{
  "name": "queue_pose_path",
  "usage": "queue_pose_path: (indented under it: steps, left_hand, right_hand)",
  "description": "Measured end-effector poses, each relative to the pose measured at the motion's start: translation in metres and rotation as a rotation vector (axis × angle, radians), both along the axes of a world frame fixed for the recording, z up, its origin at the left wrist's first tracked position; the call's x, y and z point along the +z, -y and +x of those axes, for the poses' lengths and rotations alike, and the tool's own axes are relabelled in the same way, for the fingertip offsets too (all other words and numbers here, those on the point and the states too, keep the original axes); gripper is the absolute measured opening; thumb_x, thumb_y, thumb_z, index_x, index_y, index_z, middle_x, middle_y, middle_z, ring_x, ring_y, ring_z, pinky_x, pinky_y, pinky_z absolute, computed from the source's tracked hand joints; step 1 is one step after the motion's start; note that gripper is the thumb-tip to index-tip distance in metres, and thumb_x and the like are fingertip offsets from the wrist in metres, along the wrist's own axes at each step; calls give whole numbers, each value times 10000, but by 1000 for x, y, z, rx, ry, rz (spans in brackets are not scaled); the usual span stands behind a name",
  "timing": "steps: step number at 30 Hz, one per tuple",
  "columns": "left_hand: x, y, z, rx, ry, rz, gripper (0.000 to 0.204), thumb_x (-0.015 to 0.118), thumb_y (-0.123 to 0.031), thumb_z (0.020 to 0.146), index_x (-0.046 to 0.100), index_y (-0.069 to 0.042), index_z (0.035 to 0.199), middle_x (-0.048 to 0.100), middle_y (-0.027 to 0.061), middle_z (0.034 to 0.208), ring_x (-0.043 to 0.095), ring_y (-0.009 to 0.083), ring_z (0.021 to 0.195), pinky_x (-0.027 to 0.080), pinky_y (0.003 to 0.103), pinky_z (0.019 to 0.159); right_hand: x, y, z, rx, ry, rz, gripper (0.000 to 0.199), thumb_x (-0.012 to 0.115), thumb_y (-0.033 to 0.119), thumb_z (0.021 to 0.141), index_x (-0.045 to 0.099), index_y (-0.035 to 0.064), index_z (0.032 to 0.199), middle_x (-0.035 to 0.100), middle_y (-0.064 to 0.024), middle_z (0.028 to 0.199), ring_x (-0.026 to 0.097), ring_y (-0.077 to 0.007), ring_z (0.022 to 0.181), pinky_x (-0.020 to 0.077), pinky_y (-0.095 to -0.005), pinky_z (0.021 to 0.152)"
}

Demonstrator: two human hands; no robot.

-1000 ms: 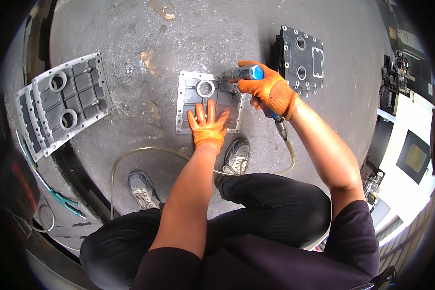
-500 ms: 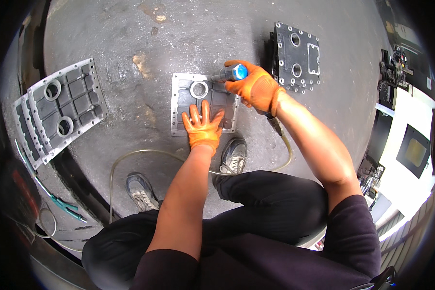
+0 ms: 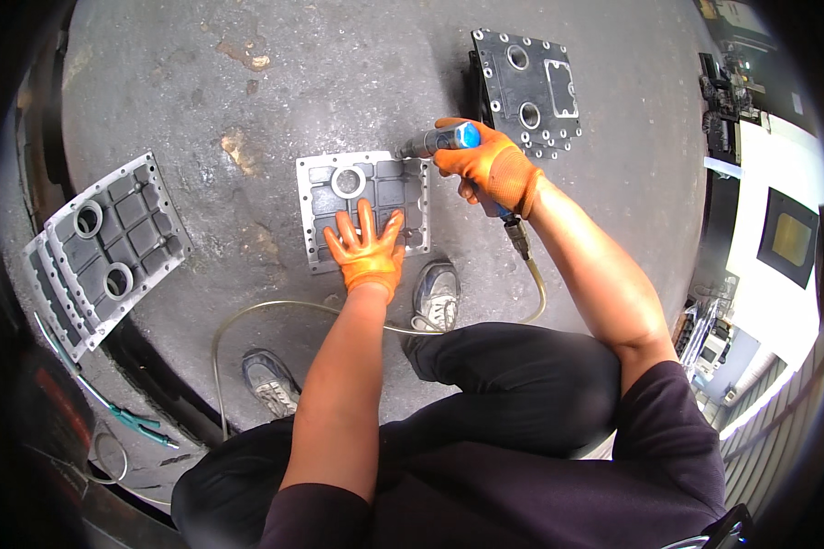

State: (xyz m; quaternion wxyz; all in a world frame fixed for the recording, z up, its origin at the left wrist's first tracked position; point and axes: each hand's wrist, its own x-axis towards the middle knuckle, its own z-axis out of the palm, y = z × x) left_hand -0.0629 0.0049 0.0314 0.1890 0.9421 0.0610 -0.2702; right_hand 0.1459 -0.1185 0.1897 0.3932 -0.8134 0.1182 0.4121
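A square grey metal cover plate [image 3: 389, 190] with ribs, a round ring and holes along its rim lies flat on the floor in front of me. My left hand [image 3: 370, 249], in an orange glove, presses on its lower part with the fingers spread, covering some of it. In my right hand [image 3: 496, 169], also gloved in orange, is a blue and silver pneumatic tool [image 3: 442, 139], its fingers wrapped round the grip. The tool's tip meets or hovers just over the plate's far right edge; contact is hard to tell. A clear air hose [image 3: 541, 291] runs from the grip.
Stacked ribbed plates [image 3: 119, 240] lie at the left beside a dark floor channel. Darker plates [image 3: 531, 87] are piled at the far right. A teal air blow gun [image 3: 130, 419] lies lower left. The hose loops across my shoes [image 3: 438, 297]. White machinery [image 3: 774, 220] stands at right.
The view has shifted, so plates and floor appear moved left. The tool has moved along the plate's far edge toward its right corner. My left hand remains spread on the plate.
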Motion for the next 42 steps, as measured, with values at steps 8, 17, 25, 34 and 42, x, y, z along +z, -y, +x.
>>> queue_pose_path:
  steps: [8, 17, 25, 34, 42]
  left_hand:
    - [-7, 0, -4, 6, 2, 7, 668, 673, -528, 1033, 421, -507, 1652, 163, 85, 1838, 127, 480, 1655, 65, 742, 1298]
    - [-1, -12, 3, 12, 125, -93, 570, 688, -466, 1012, 566, -415, 1566, 280, 157, 1795, 227, 527, 1616, 117, 695, 1319]
    - [23, -96, 129, -52, 160, 92, 332, 757, -262, 951, 719, -146, 1260, 687, 142, 1378, 634, 387, 1313, 480, 524, 1151]
    - [38, -92, 172, -235, -102, 253, 439, 859, -338, 860, 765, -140, 1241, 726, 135, 1316, 712, 355, 1253, 569, 477, 1051]
    - [130, -114, 107, -355, 54, -236, 453, 829, -287, 871, 754, -198, 1309, 741, 138, 1226, 748, 372, 1053, 597, 483, 946]
  right_hand:
    - [-15, -8, -1, 231, 100, -97, 616, 786, 300, 937, 626, 76, 1488, 788, -153, 1109, 755, -262, 869, 600, -395, 780]
    - [2, 10, -8, 111, 7, 30, 813, 813, 424, 884, 570, 102, 1590, 775, -82, 1021, 671, -145, 717, 556, -331, 647]
    - [2, 97, -64, -80, -128, -32, 727, 827, 307, 957, 545, 107, 1597, 735, -68, 1030, 659, -157, 707, 568, -332, 641]
    - [-14, 107, -82, -216, -119, -13, 748, 827, 328, 943, 543, 128, 1606, 752, -83, 1106, 681, -168, 834, 590, -351, 722]
    - [-21, 118, -83, -345, -107, 88, 703, 828, 230, 934, 564, 149, 1581, 640, -12, 858, 559, -108, 561, 492, -293, 507]
